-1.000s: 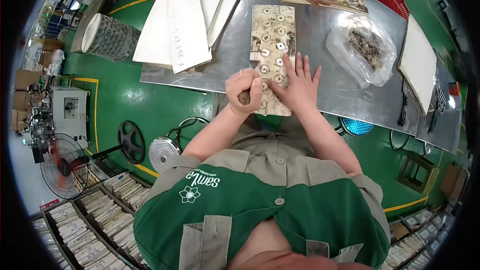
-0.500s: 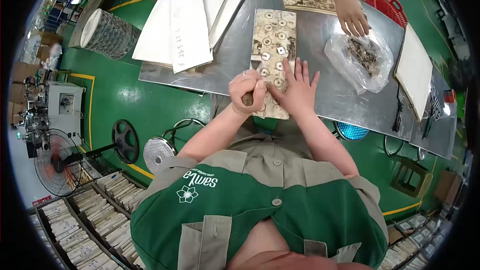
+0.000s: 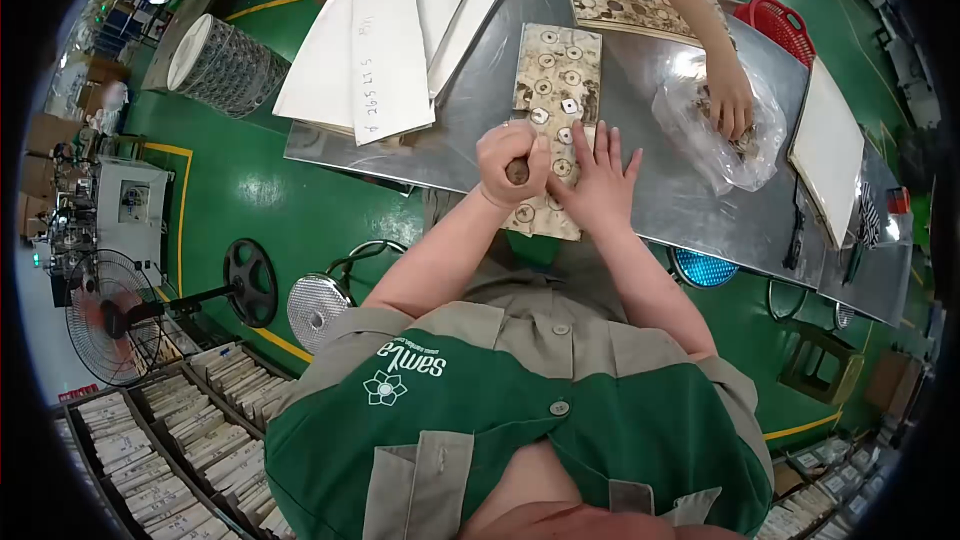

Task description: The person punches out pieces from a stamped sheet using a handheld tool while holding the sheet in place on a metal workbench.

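My left hand (image 3: 508, 162) is closed around a tool with a rounded brown handle end (image 3: 517, 172); its working end is hidden under the hand. That fist rests over the left edge of a stained, cream-coloured board (image 3: 552, 65) printed with rows of ringed circles. On the board's right edge my right hand (image 3: 598, 180) lies flat, fingers spread, the thumb close to the left fist. One spot (image 3: 569, 106) on the board looks bright white with a dark centre.
White panels (image 3: 390, 60) lie at the left of the metal table (image 3: 465, 100). Rightward is a clear plastic bag (image 3: 690, 125) of dark pieces, with a co-worker's hand (image 3: 730, 100) in it. Beyond are a stained board stack (image 3: 640, 5), a red basket (image 3: 780, 25) and another white panel (image 3: 828, 145).
My left hand has shifted slightly right and up along the board, the handle with it. My right hand stays nearly put. The co-worker's hand has gone down into the bag.
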`<control>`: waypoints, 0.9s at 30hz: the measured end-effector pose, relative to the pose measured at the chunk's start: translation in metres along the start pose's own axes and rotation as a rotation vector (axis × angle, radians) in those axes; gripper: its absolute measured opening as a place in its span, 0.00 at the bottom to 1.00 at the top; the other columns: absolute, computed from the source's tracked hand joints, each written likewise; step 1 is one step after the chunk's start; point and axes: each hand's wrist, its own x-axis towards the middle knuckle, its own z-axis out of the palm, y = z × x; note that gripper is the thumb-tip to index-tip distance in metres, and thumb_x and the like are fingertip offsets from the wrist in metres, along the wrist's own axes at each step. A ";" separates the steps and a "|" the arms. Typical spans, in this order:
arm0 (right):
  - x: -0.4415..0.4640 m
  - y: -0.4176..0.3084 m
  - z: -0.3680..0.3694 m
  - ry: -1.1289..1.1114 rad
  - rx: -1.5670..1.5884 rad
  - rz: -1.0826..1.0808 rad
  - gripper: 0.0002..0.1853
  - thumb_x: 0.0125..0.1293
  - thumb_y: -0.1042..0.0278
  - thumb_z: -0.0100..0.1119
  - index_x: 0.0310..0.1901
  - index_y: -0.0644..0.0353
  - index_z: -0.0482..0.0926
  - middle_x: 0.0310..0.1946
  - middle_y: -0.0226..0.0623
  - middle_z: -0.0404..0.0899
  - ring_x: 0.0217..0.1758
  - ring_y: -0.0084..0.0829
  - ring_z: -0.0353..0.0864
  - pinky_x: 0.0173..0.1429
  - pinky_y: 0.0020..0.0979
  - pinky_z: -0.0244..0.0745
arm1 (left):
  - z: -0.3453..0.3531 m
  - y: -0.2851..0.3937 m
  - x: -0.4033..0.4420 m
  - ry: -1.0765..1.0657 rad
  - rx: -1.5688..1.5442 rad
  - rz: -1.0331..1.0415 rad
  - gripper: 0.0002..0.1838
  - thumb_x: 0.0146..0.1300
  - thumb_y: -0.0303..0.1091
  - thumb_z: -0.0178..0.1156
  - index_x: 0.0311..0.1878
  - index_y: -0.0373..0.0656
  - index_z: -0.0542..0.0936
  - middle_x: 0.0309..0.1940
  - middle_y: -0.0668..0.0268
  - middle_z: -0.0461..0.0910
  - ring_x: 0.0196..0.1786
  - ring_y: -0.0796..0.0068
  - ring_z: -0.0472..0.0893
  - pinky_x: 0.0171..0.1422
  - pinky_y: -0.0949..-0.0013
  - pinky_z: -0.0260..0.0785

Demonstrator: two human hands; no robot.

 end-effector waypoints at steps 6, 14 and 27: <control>0.002 0.001 -0.005 -0.019 0.015 0.014 0.50 0.64 0.26 0.56 0.82 0.41 0.54 0.81 0.49 0.54 0.86 0.48 0.45 0.83 0.67 0.28 | -0.009 0.029 -0.013 0.008 -0.122 -0.045 0.13 0.57 0.17 0.55 0.18 0.35 0.70 0.20 0.56 0.76 0.23 0.59 0.78 0.32 0.65 0.71; -0.001 -0.001 -0.004 0.010 0.026 0.001 0.49 0.64 0.26 0.57 0.81 0.39 0.55 0.81 0.50 0.55 0.86 0.48 0.46 0.83 0.67 0.27 | 0.004 0.005 0.000 0.043 0.026 -0.063 0.12 0.58 0.19 0.58 0.20 0.35 0.70 0.21 0.56 0.77 0.25 0.61 0.79 0.32 0.66 0.70; -0.002 -0.004 -0.006 -0.039 0.013 0.035 0.50 0.65 0.25 0.54 0.83 0.38 0.52 0.82 0.48 0.52 0.87 0.47 0.45 0.83 0.65 0.26 | -0.004 0.003 0.009 0.083 0.044 -0.116 0.13 0.57 0.20 0.60 0.18 0.36 0.71 0.18 0.58 0.73 0.20 0.64 0.74 0.28 0.65 0.65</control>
